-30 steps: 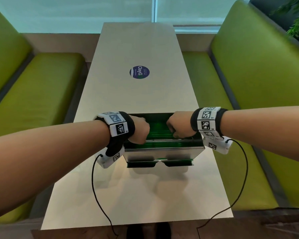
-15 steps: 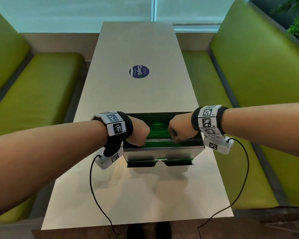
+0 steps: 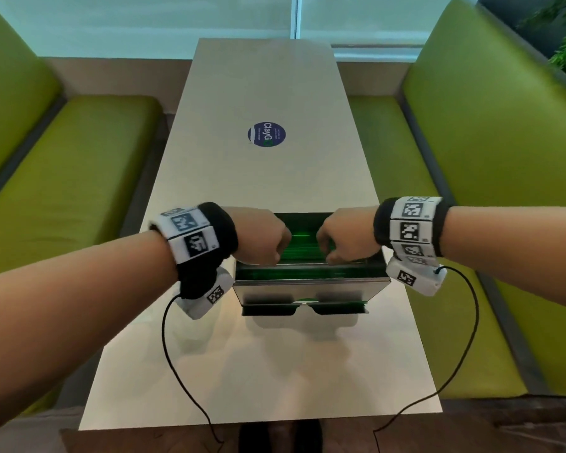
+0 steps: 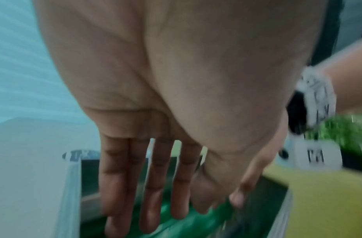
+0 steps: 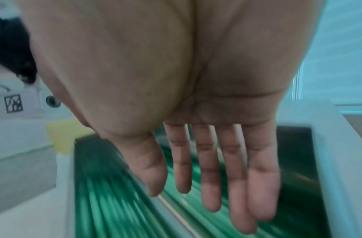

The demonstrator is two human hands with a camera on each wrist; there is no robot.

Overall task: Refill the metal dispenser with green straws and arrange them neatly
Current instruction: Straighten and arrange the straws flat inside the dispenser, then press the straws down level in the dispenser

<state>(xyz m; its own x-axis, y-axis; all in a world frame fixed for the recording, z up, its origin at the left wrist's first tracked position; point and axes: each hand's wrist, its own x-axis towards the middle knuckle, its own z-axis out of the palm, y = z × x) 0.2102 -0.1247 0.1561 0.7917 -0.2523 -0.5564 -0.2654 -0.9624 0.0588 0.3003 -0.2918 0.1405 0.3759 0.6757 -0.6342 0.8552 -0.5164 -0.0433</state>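
The metal dispenser [image 3: 311,289] stands open-topped on the table, with green straws [image 3: 303,245] lying lengthwise inside it. My left hand [image 3: 265,238] reaches into its left half and my right hand [image 3: 340,238] into its right half. In the left wrist view the left hand [image 4: 155,201] has straight fingers pointing down onto the straws [image 4: 196,223]. The right wrist view shows the right hand [image 5: 206,185] with straight fingers on the straws [image 5: 107,209], beside a metal bar [image 5: 176,209] across the opening. Neither hand grips anything.
The pale table [image 3: 262,371] carries a round blue sticker [image 3: 266,134] further back. Green bench seats [image 3: 62,178] [image 3: 471,158] flank it on both sides. Wrist-camera cables [image 3: 177,371] trail over the near table edge. A slot [image 3: 304,307] at the dispenser's front base shows green.
Both hands have stayed inside the dispenser top. The left hand has edged slightly toward the middle; the right hand has shifted only a little.
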